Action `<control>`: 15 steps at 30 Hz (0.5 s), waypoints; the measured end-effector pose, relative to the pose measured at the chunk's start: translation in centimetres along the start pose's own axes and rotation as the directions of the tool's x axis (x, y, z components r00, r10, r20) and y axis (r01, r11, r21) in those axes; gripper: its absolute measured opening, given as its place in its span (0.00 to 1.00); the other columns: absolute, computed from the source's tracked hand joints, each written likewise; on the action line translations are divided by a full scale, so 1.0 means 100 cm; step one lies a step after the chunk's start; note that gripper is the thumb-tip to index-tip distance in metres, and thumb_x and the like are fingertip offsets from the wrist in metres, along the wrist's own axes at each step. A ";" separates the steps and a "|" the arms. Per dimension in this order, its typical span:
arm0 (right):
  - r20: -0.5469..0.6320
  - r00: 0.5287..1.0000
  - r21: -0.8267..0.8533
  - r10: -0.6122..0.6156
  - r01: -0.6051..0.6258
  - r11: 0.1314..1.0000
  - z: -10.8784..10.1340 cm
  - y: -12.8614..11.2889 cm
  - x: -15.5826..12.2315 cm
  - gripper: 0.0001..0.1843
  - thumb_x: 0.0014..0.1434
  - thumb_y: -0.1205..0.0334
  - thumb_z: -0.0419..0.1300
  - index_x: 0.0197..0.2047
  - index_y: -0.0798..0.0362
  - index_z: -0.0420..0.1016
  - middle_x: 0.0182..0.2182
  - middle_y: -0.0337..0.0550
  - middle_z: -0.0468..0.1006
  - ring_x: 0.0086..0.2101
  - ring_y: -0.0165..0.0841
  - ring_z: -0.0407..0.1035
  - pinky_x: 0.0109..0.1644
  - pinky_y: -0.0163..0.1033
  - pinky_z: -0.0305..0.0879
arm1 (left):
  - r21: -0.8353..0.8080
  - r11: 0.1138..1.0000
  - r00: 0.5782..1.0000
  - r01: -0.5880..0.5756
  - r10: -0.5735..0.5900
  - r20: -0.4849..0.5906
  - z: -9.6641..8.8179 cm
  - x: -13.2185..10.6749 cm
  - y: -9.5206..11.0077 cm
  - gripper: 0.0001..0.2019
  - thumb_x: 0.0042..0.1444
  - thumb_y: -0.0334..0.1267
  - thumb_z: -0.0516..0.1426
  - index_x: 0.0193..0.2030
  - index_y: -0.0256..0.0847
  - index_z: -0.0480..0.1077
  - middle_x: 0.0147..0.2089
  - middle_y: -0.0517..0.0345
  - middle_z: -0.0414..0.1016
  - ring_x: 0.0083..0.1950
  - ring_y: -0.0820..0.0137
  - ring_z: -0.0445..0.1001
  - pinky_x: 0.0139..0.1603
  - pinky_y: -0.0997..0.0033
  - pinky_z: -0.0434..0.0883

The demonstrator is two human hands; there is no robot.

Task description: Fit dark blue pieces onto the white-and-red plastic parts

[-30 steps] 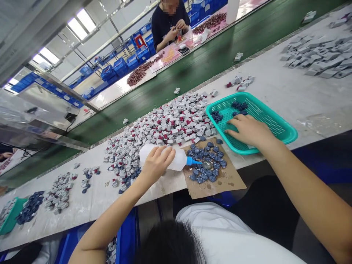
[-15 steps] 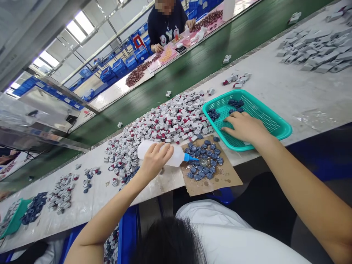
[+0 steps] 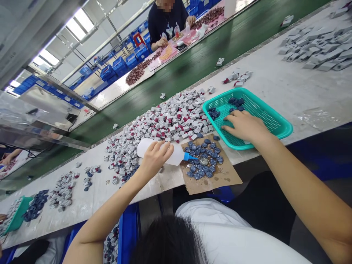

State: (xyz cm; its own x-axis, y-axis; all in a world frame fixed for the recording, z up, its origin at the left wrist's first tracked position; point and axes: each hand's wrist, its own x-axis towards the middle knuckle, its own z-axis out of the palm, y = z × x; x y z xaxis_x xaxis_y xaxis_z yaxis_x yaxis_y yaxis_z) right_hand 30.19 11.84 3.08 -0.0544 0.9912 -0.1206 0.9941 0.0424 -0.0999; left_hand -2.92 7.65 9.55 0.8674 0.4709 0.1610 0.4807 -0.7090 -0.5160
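Note:
Held in my left hand [image 3: 157, 156] is a white squeeze bottle [image 3: 176, 156], tipped over so that its blue nozzle [image 3: 190, 157] points at small dark blue pieces [image 3: 202, 170]. These pieces look wet and lie on a stained sheet of cardboard [image 3: 220, 179], with a clear wet spot among them near the nozzle tip. My right hand [image 3: 244, 126] reaches over the near rim of a green plastic basket [image 3: 275, 113], fingers apart and bent downward. More dark blue pieces [image 3: 235, 102] sit in the basket just beyond those fingers; no piece is visible in the hand.
A big heap of grey-and-red pieces [image 3: 167, 119] lies behind the cardboard. Grey blocks [image 3: 324, 47] are piled at the far right. A green conveyor belt [image 3: 192, 77] runs behind the table, with a co-worker [image 3: 167, 25] seated across it. Another green basket [image 3: 20, 216] stands far left.
Loose pieces on the conveyor belt have shifted slightly left. The co-worker's hand has moved up a little. My hands and the squeeze bottle stay almost where they were.

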 end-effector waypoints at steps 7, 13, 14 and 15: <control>-0.054 0.998 -0.023 0.037 -0.039 0.999 -0.002 0.003 0.004 0.25 0.67 0.53 0.46 0.61 0.60 0.60 0.50 0.60 0.66 0.50 0.49 0.64 0.41 0.48 0.70 | -0.167 0.811 0.810 0.561 -0.579 -0.090 -0.022 -0.057 -0.016 0.25 0.52 0.39 0.63 0.57 0.40 0.66 0.51 0.44 0.77 0.51 0.55 0.76 0.48 0.59 0.75; 0.014 0.998 -0.065 -0.061 0.062 0.996 0.005 0.020 0.040 0.22 0.57 0.54 0.50 0.50 0.55 0.72 0.44 0.61 0.70 0.44 0.55 0.69 0.45 0.58 0.67 | -0.471 -0.053 -0.158 0.880 -0.970 -0.187 -0.024 -0.170 -0.053 0.40 0.41 0.54 0.66 0.58 0.38 0.57 0.56 0.43 0.72 0.56 0.53 0.74 0.54 0.52 0.74; 0.011 0.997 -0.058 -0.071 0.071 0.996 0.005 0.022 0.047 0.21 0.56 0.55 0.49 0.47 0.53 0.74 0.41 0.60 0.71 0.42 0.55 0.70 0.46 0.60 0.66 | -0.509 -0.097 -0.232 0.855 -0.951 -0.207 -0.021 -0.193 -0.057 0.40 0.45 0.53 0.64 0.59 0.37 0.52 0.60 0.39 0.68 0.60 0.54 0.71 0.58 0.53 0.72; -0.001 0.997 -0.041 -0.077 0.077 0.996 0.004 0.022 0.054 0.20 0.56 0.56 0.46 0.45 0.50 0.75 0.37 0.57 0.72 0.39 0.54 0.71 0.46 0.60 0.67 | -0.516 -0.131 -0.284 0.847 -0.930 -0.231 -0.017 -0.216 -0.061 0.41 0.48 0.52 0.61 0.61 0.36 0.46 0.63 0.34 0.63 0.63 0.55 0.67 0.60 0.53 0.70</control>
State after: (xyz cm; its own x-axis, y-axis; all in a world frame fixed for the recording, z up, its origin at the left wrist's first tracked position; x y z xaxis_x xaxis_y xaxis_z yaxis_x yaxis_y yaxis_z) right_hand 32.05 17.24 1.86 -0.1306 0.9851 -0.1119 0.9900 0.1235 -0.0685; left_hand -24.31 0.90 10.67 -0.6640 0.4045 0.6288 0.7381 0.2206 0.6376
